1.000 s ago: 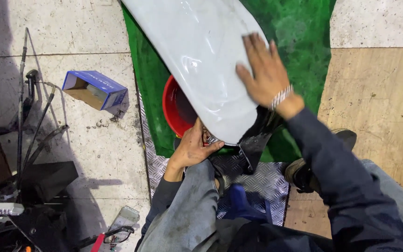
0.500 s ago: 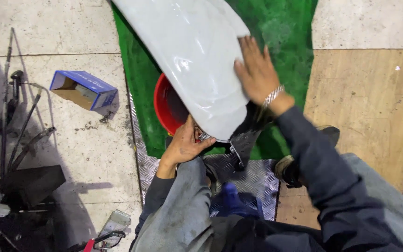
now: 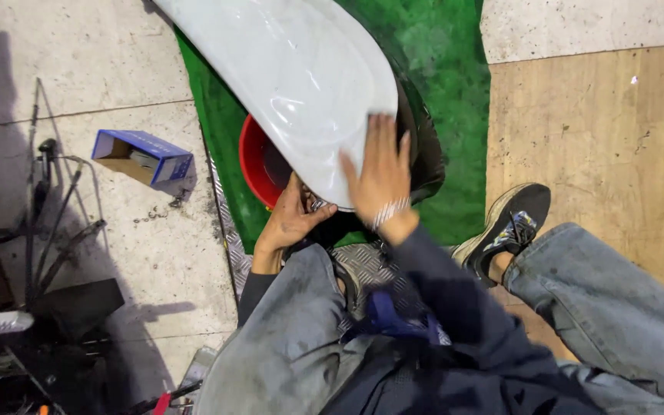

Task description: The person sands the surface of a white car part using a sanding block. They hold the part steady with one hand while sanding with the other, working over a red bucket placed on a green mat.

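Note:
A large glossy white curved panel (image 3: pixel 293 77) stretches from the top left down to the middle of the view. My right hand (image 3: pixel 380 173) lies flat on its lower end, fingers spread, with a bracelet at the wrist. My left hand (image 3: pixel 290 219) reaches under the panel's lower edge, fingers curled around a small metal part that is mostly hidden. A red round part (image 3: pixel 253 161) and a black tyre (image 3: pixel 424 146) show beneath the panel.
Green mat (image 3: pixel 439 54) lies under the panel, checker metal plate (image 3: pixel 232 246) at its near edge. An open blue cardboard box (image 3: pixel 144 156) sits on the concrete at left, with black cables and tools (image 3: pixel 48 223) beyond. My right foot in a black shoe (image 3: pixel 512 219) rests at right.
The view has shifted, so the panel and hands sit further left and my right leg and shoe show. My right hand stays flat on the panel, the left stays under its edge.

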